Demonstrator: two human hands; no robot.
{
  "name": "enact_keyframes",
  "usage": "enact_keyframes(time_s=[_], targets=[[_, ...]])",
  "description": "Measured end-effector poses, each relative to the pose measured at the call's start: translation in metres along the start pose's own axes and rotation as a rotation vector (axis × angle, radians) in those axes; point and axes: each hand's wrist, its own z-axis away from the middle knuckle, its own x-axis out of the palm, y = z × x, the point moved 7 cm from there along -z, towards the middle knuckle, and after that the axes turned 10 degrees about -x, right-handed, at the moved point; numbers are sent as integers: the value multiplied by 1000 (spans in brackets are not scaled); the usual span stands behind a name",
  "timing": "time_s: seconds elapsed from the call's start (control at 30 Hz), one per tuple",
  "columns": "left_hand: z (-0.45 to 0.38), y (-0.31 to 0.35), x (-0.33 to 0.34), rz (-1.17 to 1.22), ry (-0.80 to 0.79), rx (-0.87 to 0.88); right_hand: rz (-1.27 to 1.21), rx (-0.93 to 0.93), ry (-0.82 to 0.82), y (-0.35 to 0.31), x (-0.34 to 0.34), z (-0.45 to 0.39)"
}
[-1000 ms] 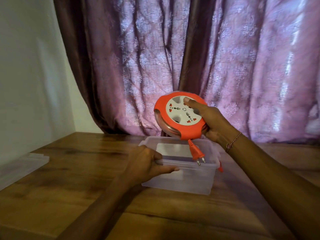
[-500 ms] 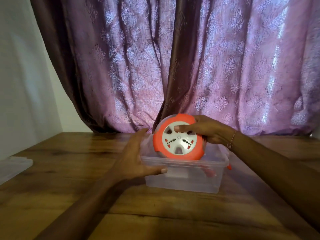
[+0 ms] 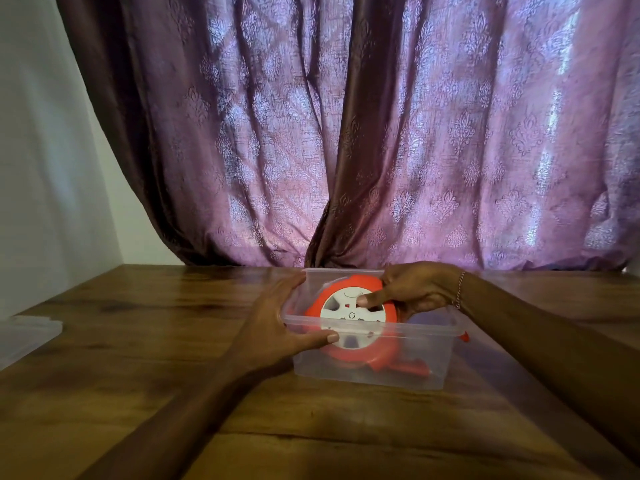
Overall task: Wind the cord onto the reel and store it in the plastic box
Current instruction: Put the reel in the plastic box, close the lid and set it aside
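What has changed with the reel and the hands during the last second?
The right hand lowered the orange cord reel from above the clear plastic box down into it, tilted, and still grips it. The plug now lies inside the box. The left hand stayed at the box's left side, steadying it; the lid stayed at far left.

The room is dim. Soft light glows through the purple curtain (image 3: 381, 133) at the back. The desk (image 3: 173, 341) shines a little near it. The arms are dark and cast soft shadows. Straight lines bend at the edges.
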Motion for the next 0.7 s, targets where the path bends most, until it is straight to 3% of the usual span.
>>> enact_keyframes(time_s=[0.2, 0.37, 0.47, 0.53, 0.7], targets=[[-1, -2, 2, -51, -13, -24, 253, 56, 17, -1, -5, 2], [2, 2, -2, -6, -89, -41, 870, 93, 157, -32, -19, 9], [5, -2, -14, 139, -82, -125, 1250, -87, 451, -84, -12, 11], [7, -6, -38, 164, 5, -154, 1265, -289, 572, -118, 10, 5], [21, -24, -118, -66, 131, -227, 1099, -528, 288, -169, 109, -51]])
